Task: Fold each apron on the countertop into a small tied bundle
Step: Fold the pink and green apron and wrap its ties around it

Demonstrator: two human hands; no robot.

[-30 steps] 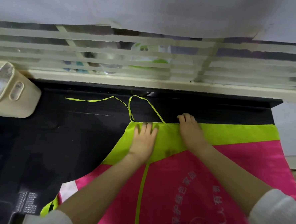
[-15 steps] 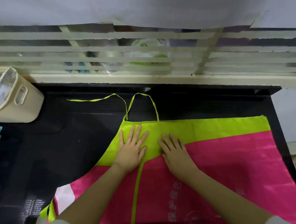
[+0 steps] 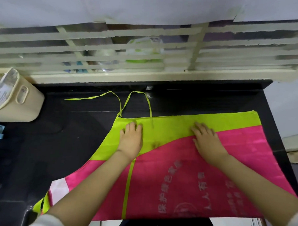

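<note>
A: So what could spoil it from here?
B: Nearest first. The apron (image 3: 184,185) lies spread flat, and its edge at 6 o'clock sits at the front lip of the worktop (image 3: 64,142), maybe past it. The cloth looks slick, so I'd guess a hard sweep could drag the whole sheet off that lip.
A: And the hands?
B: Both lie palm down on it, fingers straight, grasping nothing. The left hand (image 3: 131,139) presses the green panel at about 11 o'clock. The right hand (image 3: 207,142), slightly blurred, sits across the green-pink seam at about 1 o'clock. Uneven pressure could push in a wrinkle, and a fold over that would come out skew.
A: Anything farther out?
B: The thin green ties (image 3: 148,106) sprawl loose on bare worktop toward 12 o'clock, one trailing to 10. They may get caught inside a fold, leaving nothing free for tying.
A: Which way does it point?
B: Tie end toward 12 o'clock, away from the person. Its long run, as I read it, goes from 8 o'clock to 2.
</note>
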